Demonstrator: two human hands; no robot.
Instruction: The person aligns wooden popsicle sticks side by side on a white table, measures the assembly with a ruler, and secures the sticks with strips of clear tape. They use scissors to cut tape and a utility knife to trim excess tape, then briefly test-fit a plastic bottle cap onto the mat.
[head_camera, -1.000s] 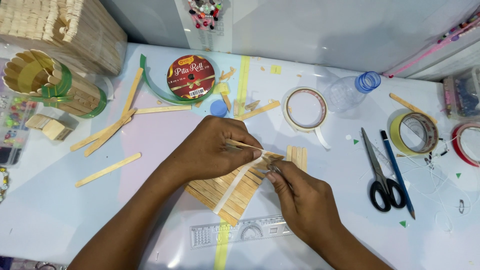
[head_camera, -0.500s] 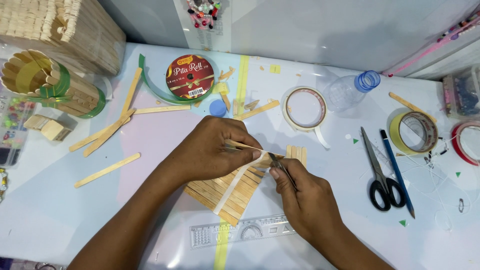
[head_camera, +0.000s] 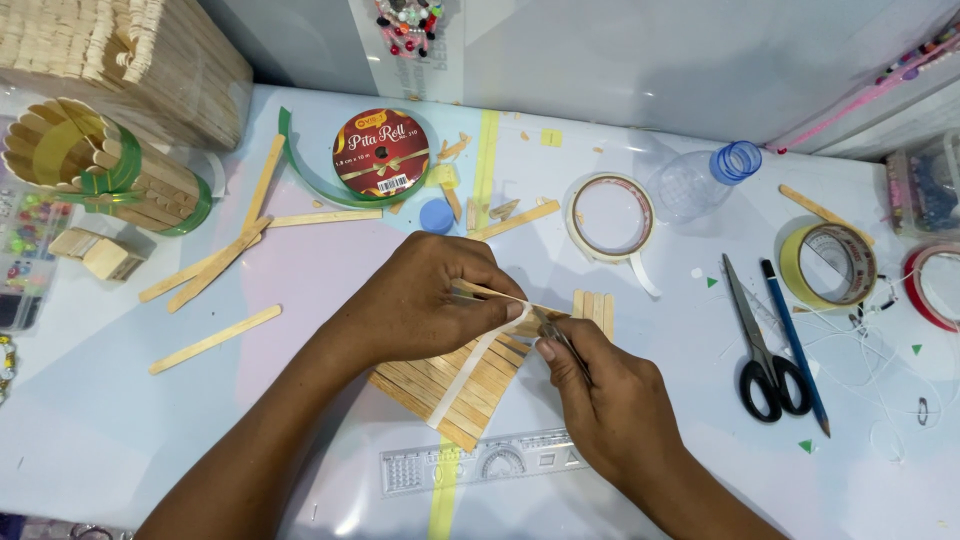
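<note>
While the left hand (head_camera: 425, 305) curls down over a flat panel of wooden sticks (head_camera: 455, 375), its fingers are closed around a single thin stick (head_camera: 490, 293) that juts out toward the right hand (head_camera: 600, 395). The right hand is pinched shut on a small, dark, slender tool (head_camera: 558, 335), whose tip meets the thin stick just above the panel's upper right corner; what kind of tool it is cannot be told. A strip of pale tape (head_camera: 470, 368) runs diagonally across the panel, which lies on the counter (head_camera: 300, 260) under both hands.

Just below the panel lies a clear ruler (head_camera: 480, 462). Just to the panel's right, a few short loose sticks (head_camera: 595, 305) rest side by side. Above the panel sit a small blue cap (head_camera: 436, 215) and, further up, a red ribbon spool (head_camera: 380, 152) with a green ribbon (head_camera: 300, 165) curving around it. Up and to the right of the panel is a white tape roll (head_camera: 608, 218), and beyond that a clear plastic bottle (head_camera: 700, 180) lying on its side. Well to the panel's right lie black-handled scissors (head_camera: 760, 340) and a blue pencil (head_camera: 793, 345), with a yellow tape roll (head_camera: 828, 265) past them. To the panel's left, several long sticks (head_camera: 215, 262) are scattered, and far to the upper left stands a round stick-built holder (head_camera: 80, 165) banded in green.
</note>
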